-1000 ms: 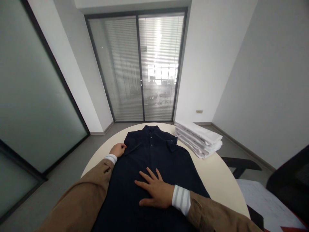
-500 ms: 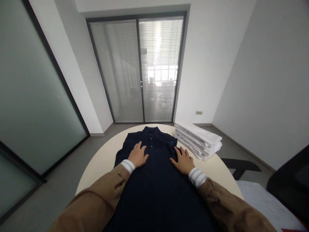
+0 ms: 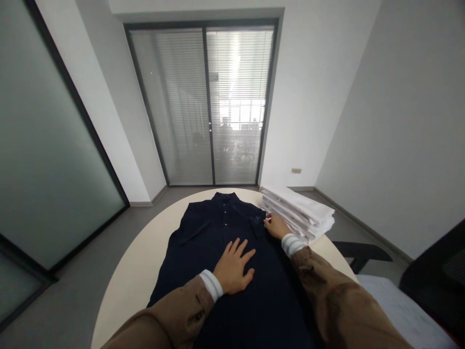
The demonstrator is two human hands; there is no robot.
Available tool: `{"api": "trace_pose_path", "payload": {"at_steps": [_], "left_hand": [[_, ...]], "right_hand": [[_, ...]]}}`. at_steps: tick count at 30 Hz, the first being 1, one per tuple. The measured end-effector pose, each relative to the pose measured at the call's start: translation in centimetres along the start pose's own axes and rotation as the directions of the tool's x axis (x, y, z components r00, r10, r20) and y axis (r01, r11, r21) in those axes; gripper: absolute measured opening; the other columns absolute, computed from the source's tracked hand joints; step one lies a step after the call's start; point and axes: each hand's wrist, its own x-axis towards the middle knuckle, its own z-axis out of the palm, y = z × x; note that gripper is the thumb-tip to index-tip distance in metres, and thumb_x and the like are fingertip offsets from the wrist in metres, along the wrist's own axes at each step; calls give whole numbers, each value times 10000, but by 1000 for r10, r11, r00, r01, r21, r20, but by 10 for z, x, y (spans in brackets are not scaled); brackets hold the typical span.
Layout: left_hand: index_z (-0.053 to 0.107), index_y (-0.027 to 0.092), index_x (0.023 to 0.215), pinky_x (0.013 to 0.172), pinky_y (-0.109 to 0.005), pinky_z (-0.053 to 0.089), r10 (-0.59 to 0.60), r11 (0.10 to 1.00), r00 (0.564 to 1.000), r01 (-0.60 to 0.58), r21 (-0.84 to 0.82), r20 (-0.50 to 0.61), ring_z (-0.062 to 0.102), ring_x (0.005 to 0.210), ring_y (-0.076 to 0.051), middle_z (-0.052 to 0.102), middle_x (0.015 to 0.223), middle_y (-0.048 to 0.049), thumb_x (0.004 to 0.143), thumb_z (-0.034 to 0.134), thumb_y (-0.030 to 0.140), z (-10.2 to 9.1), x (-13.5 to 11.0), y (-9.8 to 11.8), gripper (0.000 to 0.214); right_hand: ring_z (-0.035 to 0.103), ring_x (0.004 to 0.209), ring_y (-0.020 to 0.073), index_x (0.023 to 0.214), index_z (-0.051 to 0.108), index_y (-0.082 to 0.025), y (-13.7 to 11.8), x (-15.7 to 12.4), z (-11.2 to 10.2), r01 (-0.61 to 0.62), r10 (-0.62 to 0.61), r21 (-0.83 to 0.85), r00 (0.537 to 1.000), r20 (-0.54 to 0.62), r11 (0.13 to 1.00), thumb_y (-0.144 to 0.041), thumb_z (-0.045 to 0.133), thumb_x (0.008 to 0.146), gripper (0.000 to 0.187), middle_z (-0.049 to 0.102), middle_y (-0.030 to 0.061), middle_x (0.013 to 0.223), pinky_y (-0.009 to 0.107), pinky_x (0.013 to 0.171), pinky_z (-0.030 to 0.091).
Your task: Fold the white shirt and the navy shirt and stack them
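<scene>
Shirt (image 3: 214,247), navy, recorded in the head view, the only view available: laid front up on the round table (image 3: 118,291), collar (image 3: 225,197) at the far edge, buttons (image 3: 224,218) uppermost, lower part running toward the wearer and out of frame at the bottom. Left hand (image 3: 234,269): placed palm down on the middle of the front, fingers spread, nothing gripped. Right hand (image 3: 276,226): brought to the right edge of the shirt, at the short sleeve (image 3: 257,227), fingers bent in; whether cloth is pinched cannot be told. White stack (image 3: 298,208) noted just beyond that hand, near the table's edge.

Step in hand, as judged: spreading and straightening, the body being steadied by the left palm while the right sleeve is set. A small fold is shown at that sleeve, so the work there is judged unfinished. For the next move, a light outward draw on the sleeve edge is called for, with the front kept pressed so that the body is not dragged along.
</scene>
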Motion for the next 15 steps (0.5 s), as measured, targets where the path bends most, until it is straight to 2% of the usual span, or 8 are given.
{"api": "trace_pose_path", "payload": {"at_steps": [4, 7, 10, 13, 15], "left_hand": [[390, 277, 1514, 1200, -580, 181, 17, 1000, 1000, -16, -17, 27, 167, 1508, -359, 252, 1632, -107, 916, 537, 457, -6, -6, -5, 641], [382, 281, 1517, 1197, -592, 181, 31, 999, 999, -30, -34, 35, 159, 1509, -361, 242, 1635, -108, 930, 517, 474, -11, -12, -9, 633], [372, 289, 1523, 1196, -594, 180, 45, 998, 998, -42, -50, 51, 146, 1511, -361, 230, 1638, -108, 938, 503, 492, -14, -15, -13, 633], [371, 286, 1525, 1197, -590, 178, 49, 997, 997, -45, -60, 66, 138, 1513, -361, 224, 1639, -111, 942, 500, 498, -16, -16, -16, 633], [370, 285, 1526, 1198, -593, 175, 49, 997, 997, -45, -63, 66, 136, 1513, -363, 221, 1639, -107, 941, 503, 498, -16, -16, -17, 636]], "right_hand": [[680, 973, 226, 1238, 582, -114, -4, 28, 11, -12, 12, -4, 999, -32, 1000, -232, 586, 885, 372, 715, 132, 1062, 284, 827, 450], [672, 981, 225, 1161, 636, -160, -10, 39, 15, 10, -11, -20, 998, -59, 1000, -169, 597, 851, 313, 714, 103, 1048, 283, 841, 446], [658, 996, 250, 1078, 676, -177, -16, 46, 13, 41, -45, -48, 993, -105, 998, -156, 513, 891, 249, 707, 115, 1042, 319, 853, 445], [647, 1020, 273, 1085, 689, -170, -23, 48, 12, 83, -96, -86, 984, -153, 993, -129, 413, 925, 321, 685, 151, 1094, 360, 879, 444], [639, 1053, 262, 1112, 688, -175, -29, 47, 14, 123, -139, -104, 976, -165, 987, -123, 398, 933, 344, 649, 152, 1202, 353, 918, 437]]}}
